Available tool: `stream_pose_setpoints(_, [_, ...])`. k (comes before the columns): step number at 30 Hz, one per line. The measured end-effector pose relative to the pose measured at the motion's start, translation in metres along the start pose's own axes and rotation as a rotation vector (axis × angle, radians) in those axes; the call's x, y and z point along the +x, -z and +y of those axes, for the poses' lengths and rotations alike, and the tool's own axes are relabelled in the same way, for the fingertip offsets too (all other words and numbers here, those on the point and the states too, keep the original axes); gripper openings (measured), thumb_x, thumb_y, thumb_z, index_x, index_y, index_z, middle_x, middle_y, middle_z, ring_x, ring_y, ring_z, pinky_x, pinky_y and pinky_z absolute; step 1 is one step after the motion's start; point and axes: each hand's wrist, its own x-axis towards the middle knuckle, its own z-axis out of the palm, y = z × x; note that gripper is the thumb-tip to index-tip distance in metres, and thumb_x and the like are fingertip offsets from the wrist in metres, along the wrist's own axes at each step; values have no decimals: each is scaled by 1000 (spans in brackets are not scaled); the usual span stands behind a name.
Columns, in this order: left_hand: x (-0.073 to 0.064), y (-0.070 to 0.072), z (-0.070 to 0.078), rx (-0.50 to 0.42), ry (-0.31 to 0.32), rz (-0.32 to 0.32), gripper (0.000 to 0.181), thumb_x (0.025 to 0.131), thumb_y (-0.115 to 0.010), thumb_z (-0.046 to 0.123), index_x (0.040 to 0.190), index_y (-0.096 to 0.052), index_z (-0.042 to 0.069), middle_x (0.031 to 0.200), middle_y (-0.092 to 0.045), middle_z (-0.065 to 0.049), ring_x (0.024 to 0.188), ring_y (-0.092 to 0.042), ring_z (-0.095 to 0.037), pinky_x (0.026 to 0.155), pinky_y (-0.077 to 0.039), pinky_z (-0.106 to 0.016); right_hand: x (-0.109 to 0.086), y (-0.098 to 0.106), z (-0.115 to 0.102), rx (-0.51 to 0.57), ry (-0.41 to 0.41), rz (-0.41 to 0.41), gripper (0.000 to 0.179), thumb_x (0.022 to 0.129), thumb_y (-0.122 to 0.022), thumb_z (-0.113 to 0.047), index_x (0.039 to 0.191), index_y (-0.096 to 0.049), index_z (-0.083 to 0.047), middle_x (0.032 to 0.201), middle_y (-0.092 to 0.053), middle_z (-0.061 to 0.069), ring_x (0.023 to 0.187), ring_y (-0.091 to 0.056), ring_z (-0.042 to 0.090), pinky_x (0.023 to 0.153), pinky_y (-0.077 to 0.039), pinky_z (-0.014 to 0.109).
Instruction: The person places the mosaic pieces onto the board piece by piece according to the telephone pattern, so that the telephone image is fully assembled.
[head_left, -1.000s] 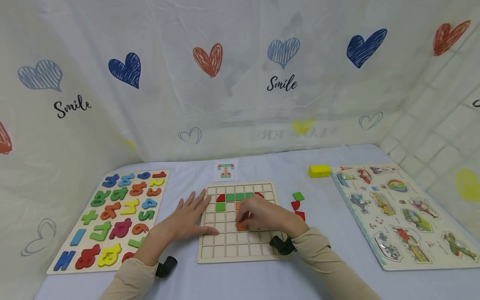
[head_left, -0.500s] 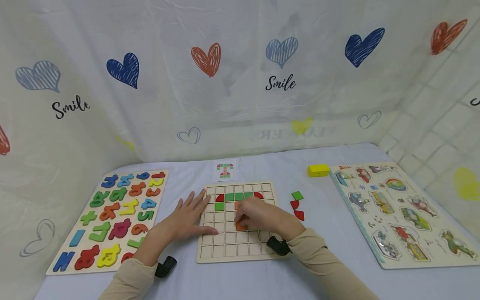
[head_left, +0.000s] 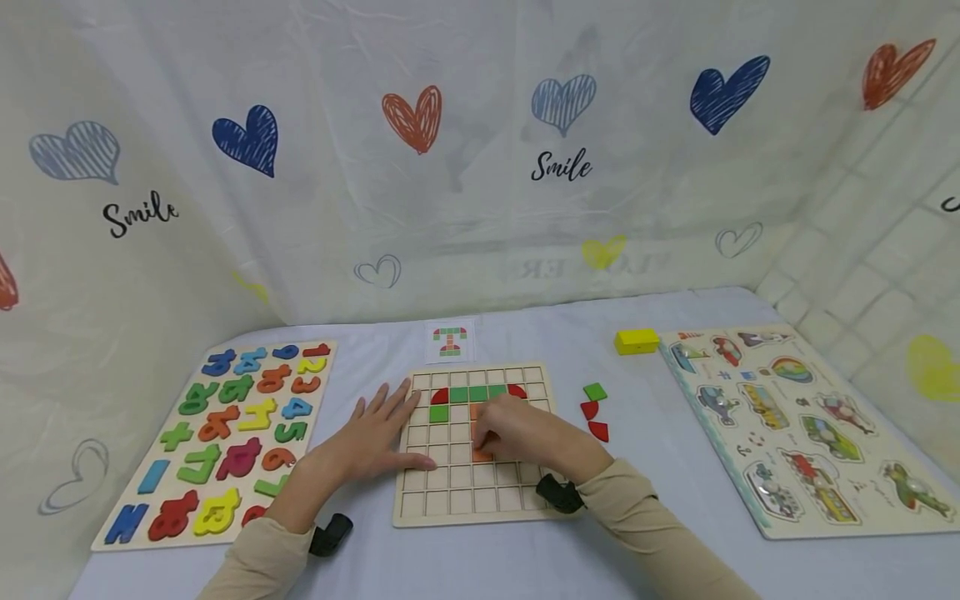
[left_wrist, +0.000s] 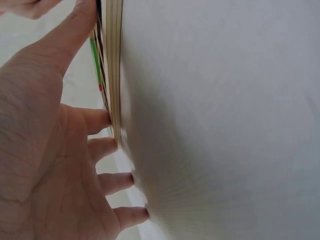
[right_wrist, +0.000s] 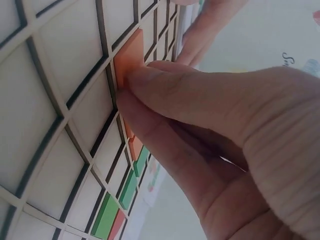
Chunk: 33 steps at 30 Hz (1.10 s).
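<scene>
A wooden grid board (head_left: 435,504) lies on the table, with a row of green square tiles (head_left: 478,393) between red quarter-round tiles (head_left: 441,396) near its top. One more green tile (head_left: 438,413) sits below the row's left end. My right hand (head_left: 521,429) is over the middle column, thumb and forefinger pinched at an orange square tile (right_wrist: 130,55) in a cell. Other orange tiles (right_wrist: 135,148) in that column are partly hidden behind the fingers. My left hand (head_left: 367,442) lies spread at the board's left edge, its thumb on the board and its fingertips by the edge.
A pattern card (head_left: 451,341) lies behind the board. Loose green (head_left: 595,391) and red tiles (head_left: 597,431) lie to its right, with a yellow block (head_left: 637,342) farther back. A number puzzle (head_left: 225,433) flanks the left, a picture puzzle (head_left: 810,433) the right.
My right fingers have shifted slightly over the orange tile, staying at the same cell. My left hand holds its place.
</scene>
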Motion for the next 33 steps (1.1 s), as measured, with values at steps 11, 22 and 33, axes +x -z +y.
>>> stream_pose_setpoints(11, [0, -2, -1, -5, 2, -10, 113, 87, -67, 75, 167, -23, 8, 175, -11, -17, 158, -7, -50, 121, -9, -73, -35, 35, 30, 239, -30, -32, 14, 98, -72, -3, 110, -78, -1, 106, -77, 4, 93, -69, 8, 87, -59, 25])
stream_pose_setpoints(22, [0, 0, 0, 0, 5, -17, 113, 88, -66, 75, 167, -23, 8, 175, -10, -16, 158, -6, -49, 122, -9, -72, -89, 75, 70, 114, -182, 59, 15, 94, -76, -1, 109, -78, -4, 109, -73, 7, 99, -70, 26, 89, -60, 47])
stream_pose_setpoints(33, [-2, 0, 0, -5, 10, -13, 114, 87, -67, 75, 167, -23, 7, 175, -11, -16, 159, -6, -48, 122, -9, -72, -90, 62, 89, 131, -238, -19, 21, 88, -76, 9, 105, -78, -2, 103, -71, 2, 95, -68, 20, 87, -60, 39])
